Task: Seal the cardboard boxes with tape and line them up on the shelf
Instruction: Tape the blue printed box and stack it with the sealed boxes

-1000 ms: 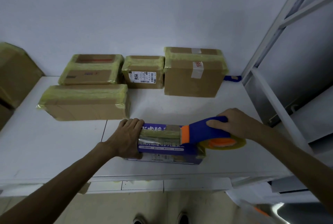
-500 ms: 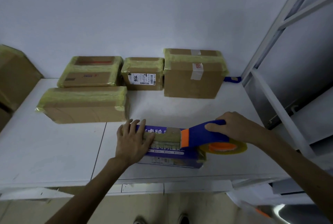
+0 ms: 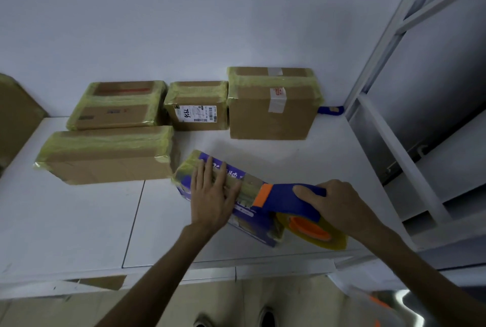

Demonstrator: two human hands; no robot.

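L hand [image 3: 210, 200] flat on taped purple box [image 3: 249, 222], R hand [image 3: 342, 205] grips dispenser [image 3: 286, 197].

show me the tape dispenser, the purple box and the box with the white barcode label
tape dispenser [image 3: 289, 196]: head view, on its blue handle
purple box [image 3: 259, 229]: head view, on its near side face
box with the white barcode label [image 3: 196, 113]: head view, on the label

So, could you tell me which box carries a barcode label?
The small box in the middle of the back row; no other shows one.
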